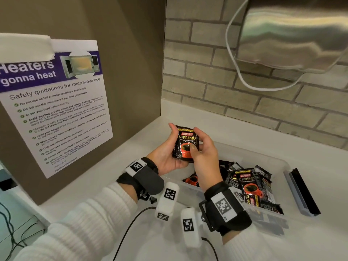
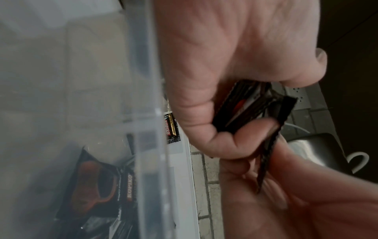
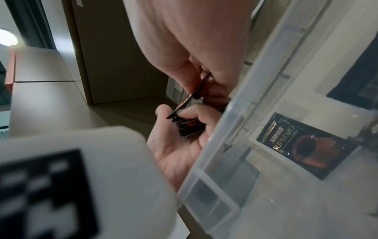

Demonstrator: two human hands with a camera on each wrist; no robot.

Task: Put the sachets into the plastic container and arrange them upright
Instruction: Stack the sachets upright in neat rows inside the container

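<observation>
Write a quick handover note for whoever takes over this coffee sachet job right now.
Left hand: cradles a small stack of sachets from beneath, above the counter.
Right hand: pinches the same stack, thumb on its front.
Plastic container: open on the counter, to the right of the hands. More sachets lie inside in a loose heap, tilted and overlapping, mostly at its right end; one lies flat near the left end.
Done: many sachets are already in the container.
Left: put the held stack in, then stand all sachets upright.
</observation>
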